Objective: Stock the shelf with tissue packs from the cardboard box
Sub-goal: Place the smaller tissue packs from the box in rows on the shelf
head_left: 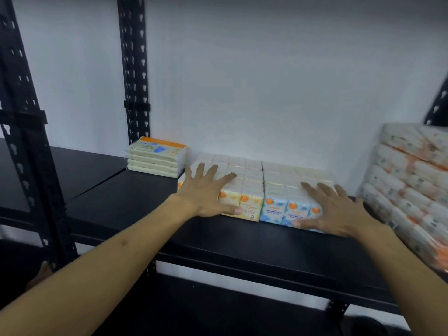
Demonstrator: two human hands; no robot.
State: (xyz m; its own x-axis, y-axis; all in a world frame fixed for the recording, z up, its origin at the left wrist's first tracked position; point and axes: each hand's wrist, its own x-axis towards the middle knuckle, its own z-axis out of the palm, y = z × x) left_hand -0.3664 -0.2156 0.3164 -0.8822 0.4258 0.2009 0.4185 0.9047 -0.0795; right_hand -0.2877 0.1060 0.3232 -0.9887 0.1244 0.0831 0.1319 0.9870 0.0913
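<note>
- A block of small plastic-wrapped mini tissue packs (pixel 257 190), yellow-printed on the left and blue-printed on the right, sits mid-frame on a black metal shelf (pixel 135 197).
- The left hand (pixel 206 192) lies flat on the yellow side, fingers spread.
- The right hand (pixel 337 209) lies flat on the blue side, fingers straight.
- A cream stack of flat tissue packs (pixel 156 156) stands behind, left of centre.
- A large orange-patterned wrapped bundle (pixel 412 185) fills the right edge.
</note>
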